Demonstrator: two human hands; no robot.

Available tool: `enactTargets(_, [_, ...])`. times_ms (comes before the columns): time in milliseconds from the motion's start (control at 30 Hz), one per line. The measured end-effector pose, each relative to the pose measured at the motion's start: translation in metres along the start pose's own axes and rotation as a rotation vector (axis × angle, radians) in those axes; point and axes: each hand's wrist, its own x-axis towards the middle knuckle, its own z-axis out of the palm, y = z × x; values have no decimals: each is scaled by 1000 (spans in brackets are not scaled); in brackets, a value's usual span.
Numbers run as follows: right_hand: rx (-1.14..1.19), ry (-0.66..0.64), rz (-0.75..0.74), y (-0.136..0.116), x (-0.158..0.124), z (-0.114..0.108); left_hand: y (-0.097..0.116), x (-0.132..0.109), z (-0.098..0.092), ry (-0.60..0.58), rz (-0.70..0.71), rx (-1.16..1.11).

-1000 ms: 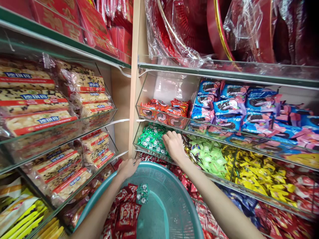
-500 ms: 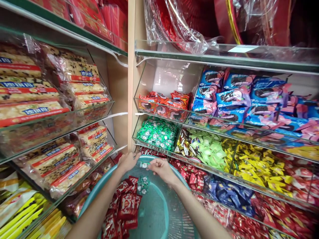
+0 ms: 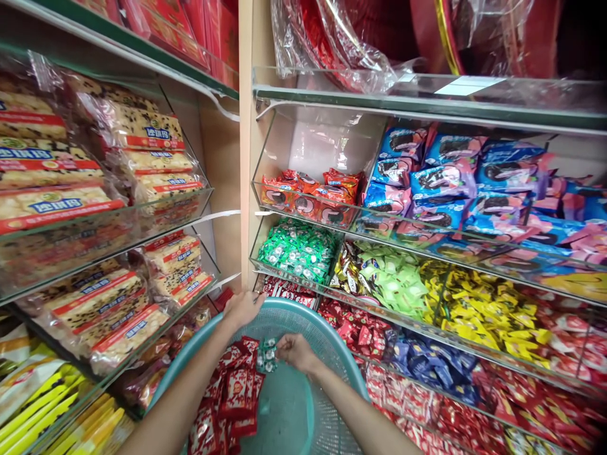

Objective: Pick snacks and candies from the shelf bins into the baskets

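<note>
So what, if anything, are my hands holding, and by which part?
Your left hand holds the teal basket by its far rim. Your right hand is beside the green packets inside; whether it grips one can't be told.

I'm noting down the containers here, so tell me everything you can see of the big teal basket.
The teal basket is rounded and looks like plastic, with a thick rim, finely perforated walls and a flat-looking floor. It sits open side up in front of the shelves, cut off by the picture's lower edge. The left hand holds its far rim; the right hand is inside, beside green packets. Red packets lie in its left part.
</note>
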Motion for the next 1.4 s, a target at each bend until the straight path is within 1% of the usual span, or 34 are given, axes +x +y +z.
enactTargets(100, [-94, 32, -15, 1, -2, 1, 1, 0, -2, -10, 8, 4])
enactTargets(167, [-180, 89, -54, -2, -6, -1, 1, 0, -2, -6, 16, 8])
enactTargets(300, [-598, 253, -131, -17, -19, -7, 0, 1, 0, 1, 21, -2])
enactTargets(333, [-691, 281, -136, -22, -22, -8, 0, 2, 0, 1, 18, -4])
enactTargets(400, [-787, 299, -153, -33, -28, -9, 0, 2, -1, 4, 13, -8])
enactTargets(467, [-802, 292, -222, -48, -33, -11, 1, 1, -4, 11, 11, -12])
enactTargets(600, [-710, 273, -465, -89, -44, -21, 2, 0, -11, 27, 23, -27])
enactTargets(700, [-659, 319, -633, -127, -45, -40, 2, -2, -14, 35, 27, -39])
enactTargets(767, [-655, 386, -699, -151, -38, -56, 3, -4, -16, 29, 21, -46])
enactTargets(833, [-682, 480, -697, -171, -24, -72, 4, -7, -17, 24, 13, -50])
enactTargets(900, [-744, 575, -627, -186, -9, -83, 4, -9, -18, 23, 7, -55])
enactTargets(967, [-824, 638, -543, -195, 5, -89, 4, -10, -18, 27, 8, -61])
enactTargets(1067, [-915, 654, -476, -200, 18, -88, 2, -12, -17, 36, 10, -64])
enactTargets(1167, [-924, 653, -439, -199, 25, -83, -3, -12, -16, 46, 7, -65])
enactTargets(1267, [-846, 666, -409, -196, 30, -81, -7, -13, -15, 47, 1, -61])
enactTargets(1400, [-660, 647, -418, -194, 37, -81, -9, -12, -14, 47, -11, -54])
